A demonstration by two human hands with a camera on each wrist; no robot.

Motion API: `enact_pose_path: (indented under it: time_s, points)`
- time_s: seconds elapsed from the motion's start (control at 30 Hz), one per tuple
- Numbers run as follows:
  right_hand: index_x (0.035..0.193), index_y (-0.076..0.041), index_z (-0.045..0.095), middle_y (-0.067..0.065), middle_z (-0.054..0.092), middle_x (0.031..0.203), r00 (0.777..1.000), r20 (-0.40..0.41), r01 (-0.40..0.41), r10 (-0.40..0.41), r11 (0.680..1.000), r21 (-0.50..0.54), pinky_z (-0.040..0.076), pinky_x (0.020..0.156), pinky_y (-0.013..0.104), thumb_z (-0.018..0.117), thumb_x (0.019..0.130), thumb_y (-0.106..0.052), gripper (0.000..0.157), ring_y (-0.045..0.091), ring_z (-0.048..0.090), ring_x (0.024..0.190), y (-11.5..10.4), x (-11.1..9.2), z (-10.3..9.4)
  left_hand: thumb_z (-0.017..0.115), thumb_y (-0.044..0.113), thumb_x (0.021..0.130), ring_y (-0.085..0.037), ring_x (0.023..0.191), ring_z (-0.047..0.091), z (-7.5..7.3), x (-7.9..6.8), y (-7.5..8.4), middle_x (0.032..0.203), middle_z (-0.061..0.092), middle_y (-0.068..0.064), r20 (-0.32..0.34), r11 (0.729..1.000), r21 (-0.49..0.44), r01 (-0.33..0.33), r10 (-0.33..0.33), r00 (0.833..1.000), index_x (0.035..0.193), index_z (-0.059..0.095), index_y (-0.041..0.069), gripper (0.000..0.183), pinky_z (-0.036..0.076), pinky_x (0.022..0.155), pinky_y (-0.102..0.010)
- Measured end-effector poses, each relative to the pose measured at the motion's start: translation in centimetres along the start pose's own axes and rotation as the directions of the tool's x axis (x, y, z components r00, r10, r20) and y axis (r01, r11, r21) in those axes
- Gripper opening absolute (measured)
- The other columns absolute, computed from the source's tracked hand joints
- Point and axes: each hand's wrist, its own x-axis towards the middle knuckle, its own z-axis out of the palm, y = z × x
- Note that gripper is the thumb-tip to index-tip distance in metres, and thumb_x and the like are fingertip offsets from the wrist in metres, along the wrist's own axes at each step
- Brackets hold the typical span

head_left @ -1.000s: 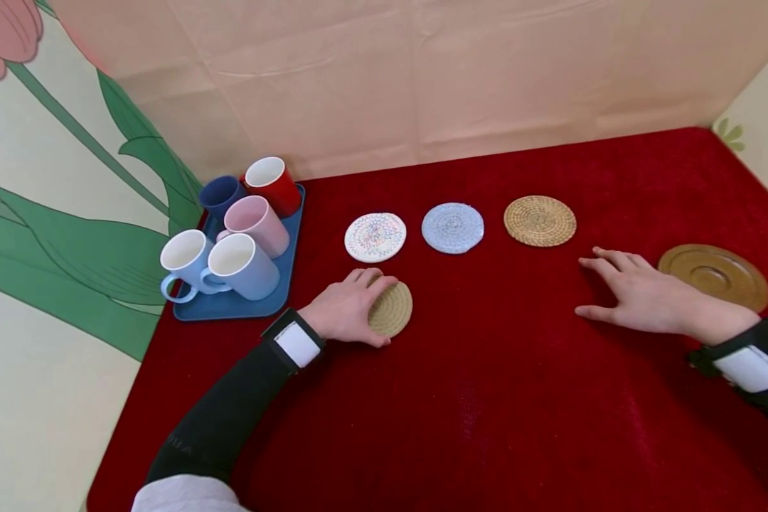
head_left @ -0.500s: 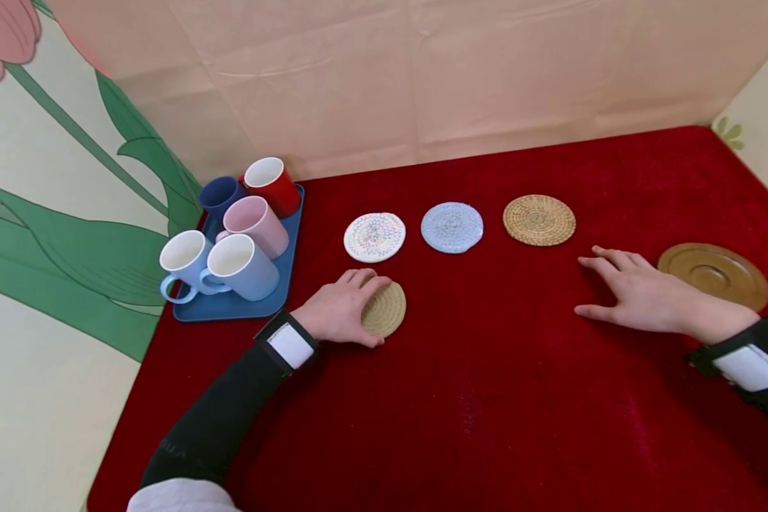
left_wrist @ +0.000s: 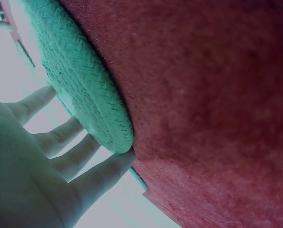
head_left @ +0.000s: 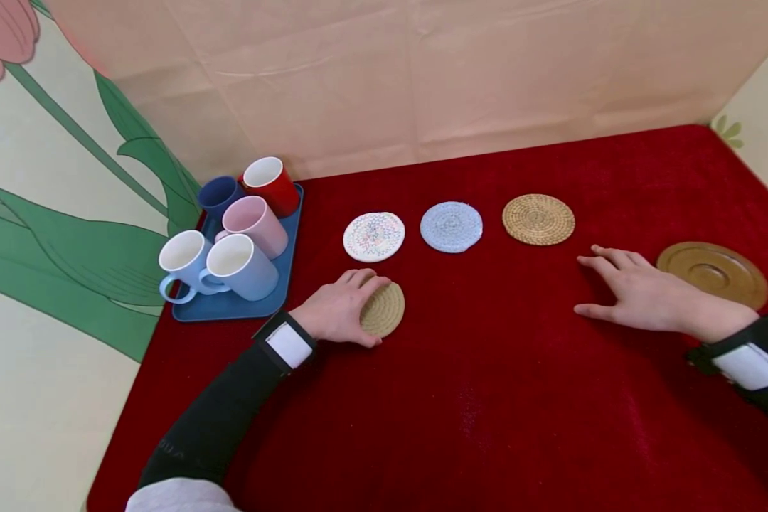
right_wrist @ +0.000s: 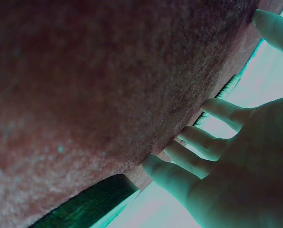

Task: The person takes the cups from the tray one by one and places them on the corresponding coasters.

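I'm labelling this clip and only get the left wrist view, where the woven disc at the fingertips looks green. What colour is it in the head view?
Observer: In the head view, the woven disc is beige.
Operator: I can't see the thumb from here. Where is it?
Observer: The left hand has its thumb at the disc's near edge, on the side toward the person.
Operator: And is the right hand holding anything?
Observer: No, the right hand is spread with nothing in it, beside the brown plate.
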Motion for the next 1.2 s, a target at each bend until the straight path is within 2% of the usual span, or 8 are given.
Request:
enact_pose_path:
  time_s: [0.4, 0.83, 1.07, 1.2]
  points:
    - [0.148, 0.007, 0.039, 0.038, 0.029, 0.151, 1.0, 0.003, 0.003, -0.003, 1.0, 0.006, 0.037, 0.098, 0.073, 0.073, 0.091, -0.051, 0.088, 0.058, 0.029, 0.134, -0.19, -0.17, -0.12, 0.085, 0.046, 0.077, -0.026, 0.135, 0.039, -0.25, -0.16, 0.04, 0.151, 0.04, -0.011, 0.014, 1.0, -0.031, 0.003, -0.002, 1.0, 0.154, 0.038, 0.016, 0.095, 0.053, 0.097, -0.041]
    - [0.149, 0.006, 0.039, 0.036, 0.028, 0.152, 1.0, 0.003, 0.001, -0.001, 1.0, 0.011, 0.037, 0.096, 0.074, 0.072, 0.09, -0.054, 0.091, 0.057, 0.027, 0.135, 0.32, 0.02, 0.12, 0.084, 0.05, 0.077, -0.025, 0.136, 0.038, -0.4, -0.1, -0.07, 0.153, 0.039, -0.009, 0.028, 0.999, -0.034, 0.017, -0.016, 0.999, 0.155, 0.037, 0.017, 0.098, 0.052, 0.099, -0.041]
    - [0.149, 0.006, 0.039, 0.036, 0.029, 0.152, 1.0, 0.004, 0.001, -0.001, 1.0, 0.012, 0.037, 0.096, 0.074, 0.073, 0.09, -0.054, 0.09, 0.057, 0.028, 0.135, 0.21, 0.01, 0.07, 0.083, 0.053, 0.078, -0.025, 0.136, 0.039, -0.37, -0.1, -0.03, 0.153, 0.039, -0.01, 0.016, 0.999, -0.036, 0.017, -0.016, 1.0, 0.155, 0.036, 0.017, 0.097, 0.052, 0.099, -0.042]
    - [0.148, 0.006, 0.039, 0.036, 0.029, 0.152, 1.0, 0.003, 0.0, 0.0, 1.0, 0.012, 0.037, 0.096, 0.074, 0.073, 0.09, -0.054, 0.09, 0.057, 0.028, 0.135, 0.21, -0.01, 0.06, 0.08, 0.056, 0.079, -0.027, 0.138, 0.04, -0.52, 0.25, 0.47, 0.155, 0.039, -0.011, -0.011, 0.999, -0.034, -0.009, 0.009, 1.0, 0.156, 0.036, 0.015, 0.098, 0.048, 0.104, -0.044]
